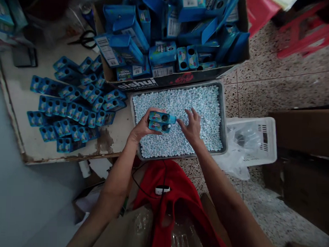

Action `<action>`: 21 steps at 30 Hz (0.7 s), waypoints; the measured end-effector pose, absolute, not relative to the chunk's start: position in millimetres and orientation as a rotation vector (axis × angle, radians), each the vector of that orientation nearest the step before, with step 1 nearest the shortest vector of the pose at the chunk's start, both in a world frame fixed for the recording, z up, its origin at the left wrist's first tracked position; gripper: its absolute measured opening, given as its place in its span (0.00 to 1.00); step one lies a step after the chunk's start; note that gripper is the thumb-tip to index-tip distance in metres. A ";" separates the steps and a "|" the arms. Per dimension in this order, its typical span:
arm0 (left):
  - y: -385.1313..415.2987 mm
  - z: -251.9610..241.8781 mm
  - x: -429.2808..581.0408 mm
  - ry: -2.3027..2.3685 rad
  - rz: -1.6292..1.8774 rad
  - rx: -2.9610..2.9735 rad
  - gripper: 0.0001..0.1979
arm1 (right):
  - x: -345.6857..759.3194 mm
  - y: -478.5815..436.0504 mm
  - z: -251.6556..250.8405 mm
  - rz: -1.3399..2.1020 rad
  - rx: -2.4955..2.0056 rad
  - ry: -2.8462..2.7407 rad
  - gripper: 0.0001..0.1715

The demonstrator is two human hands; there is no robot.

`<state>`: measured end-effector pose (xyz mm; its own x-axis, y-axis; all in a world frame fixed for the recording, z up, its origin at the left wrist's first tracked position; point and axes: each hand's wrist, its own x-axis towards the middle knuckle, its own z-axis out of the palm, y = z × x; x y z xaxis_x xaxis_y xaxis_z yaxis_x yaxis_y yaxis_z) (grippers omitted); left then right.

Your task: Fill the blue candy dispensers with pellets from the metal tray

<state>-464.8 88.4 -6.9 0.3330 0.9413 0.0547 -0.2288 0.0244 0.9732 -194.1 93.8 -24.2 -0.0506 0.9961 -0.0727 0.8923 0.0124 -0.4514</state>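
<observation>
My left hand (143, 127) is wrapped round two small blue candy boxes (162, 117), held side by side over the tray. A flap sticks out at the right end of the upper box. Just right of it is my right hand (191, 127), its fingers spread and holding nothing visible. The thumb tip is close to the flap; whether it touches, I cannot tell. Beneath both hands, a metal tray (224, 134) is filled with small pale blue and white candies (174, 142).
A carton (166, 80) heaped with blue boxes stands behind the tray. More blue boxes (73, 107) stand in rows on the table (118, 131) at left, near scissors (88, 39) and a dark phone-like object (24, 57). A white plastic crate (271, 141) with clear bags lies right.
</observation>
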 end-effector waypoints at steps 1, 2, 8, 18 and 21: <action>85.1 -5.0 -472.2 0.800 1.065 1.198 0.44 | -208.5 98.5 -30.6 0.538 -1.951 -2.097 0.37; 81.6 -4.3 -480.4 0.838 1.059 1.202 0.44 | -224.1 103.8 -36.1 0.511 -1.950 -2.152 0.39; 59.0 -23.6 -526.1 1.212 0.973 1.180 0.50 | -288.2 124.3 -51.8 0.467 -2.025 -2.137 0.38; 38.7 -16.8 -524.4 1.583 0.839 1.608 0.46 | -251.1 97.9 -40.1 1.200 -1.779 -1.207 0.28; 34.6 -7.2 -522.7 1.632 0.790 1.712 0.38 | -235.7 88.6 -20.8 1.220 -1.681 -1.266 0.26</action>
<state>-522.7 34.6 -7.2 0.0497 0.9988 -0.0040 0.6162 -0.0275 0.7871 -235.7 88.6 -20.8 0.0812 0.9593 -0.2705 0.3060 -0.2823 -0.9092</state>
